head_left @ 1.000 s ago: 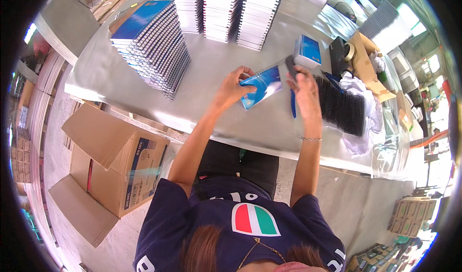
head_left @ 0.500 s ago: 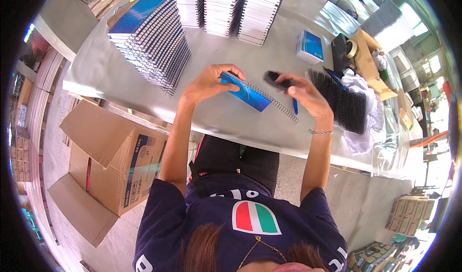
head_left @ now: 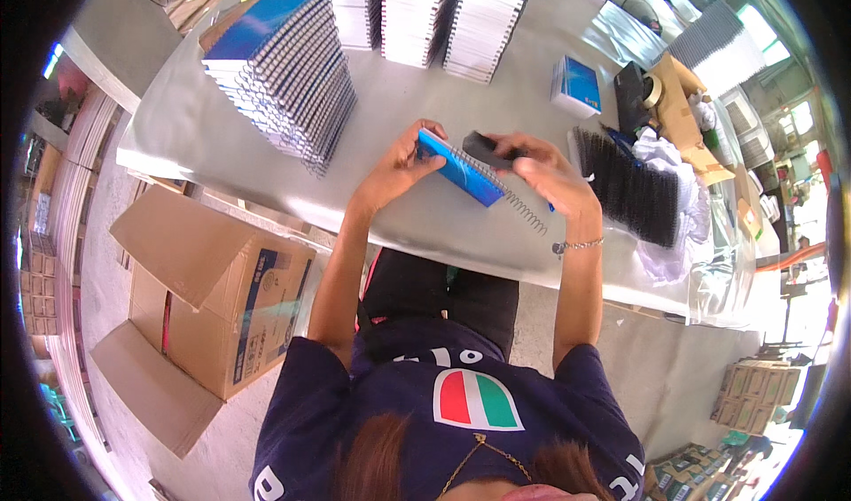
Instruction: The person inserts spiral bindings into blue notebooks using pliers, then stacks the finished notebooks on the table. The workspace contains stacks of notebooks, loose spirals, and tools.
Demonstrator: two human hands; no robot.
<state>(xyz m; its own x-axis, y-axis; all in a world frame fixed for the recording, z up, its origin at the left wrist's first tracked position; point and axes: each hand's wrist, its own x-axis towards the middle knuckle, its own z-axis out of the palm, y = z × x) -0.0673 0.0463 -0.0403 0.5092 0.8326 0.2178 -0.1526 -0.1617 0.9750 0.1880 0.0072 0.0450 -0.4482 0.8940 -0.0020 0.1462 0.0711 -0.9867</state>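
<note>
Notebook [head_left: 472,180] held above the surface [head_left: 409,222], near its front edge; your left hand [head_left: 401,170] grips its far-left end. Long axis slants rightward toward that edge, spiral wire [head_left: 526,212] protruding beyond. Your right hand [head_left: 553,178], grasping a black handheld object [head_left: 484,150], is nearer the wire's free end.

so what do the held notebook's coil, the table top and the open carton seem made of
Coil: thin grey loops; metal or plastic, can't tell. Table top: probably smooth plastic sheeting, from glossy highlights at its edge. Open carton: matte brown cardboard, likely, given its folded flaps.
</note>
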